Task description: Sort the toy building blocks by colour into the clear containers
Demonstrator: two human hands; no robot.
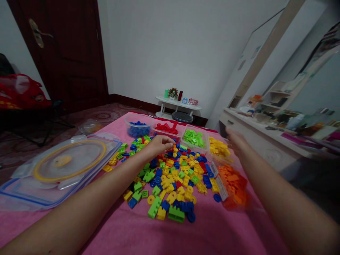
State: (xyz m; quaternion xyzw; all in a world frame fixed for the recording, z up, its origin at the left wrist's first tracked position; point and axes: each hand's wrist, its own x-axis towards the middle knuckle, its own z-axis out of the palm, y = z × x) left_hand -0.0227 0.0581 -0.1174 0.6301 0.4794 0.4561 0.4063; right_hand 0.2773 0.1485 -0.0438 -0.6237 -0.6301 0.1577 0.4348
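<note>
Over the far part of a mixed pile of toy building blocks [172,173] is my left hand [159,144]. Its fingers are curled together at the tips, and whatever they may hold is hidden. My right hand [235,139] is smeared by motion beside the container of yellow blocks [219,148], at the pile's right. Just nearer than that hand, orange blocks [233,182] fill a clear container with a white label. Behind the pile stand clear tubs with blue blocks [138,129], red blocks [167,128] and light green blocks [194,137].
Container lids [70,161], one ringed in yellow and others edged in blue, lie stacked at the left. Everything rests on a pink cloth [212,230]. A cluttered dresser [255,138] stands to the right, and a small white shelf [172,102] stands by the wall.
</note>
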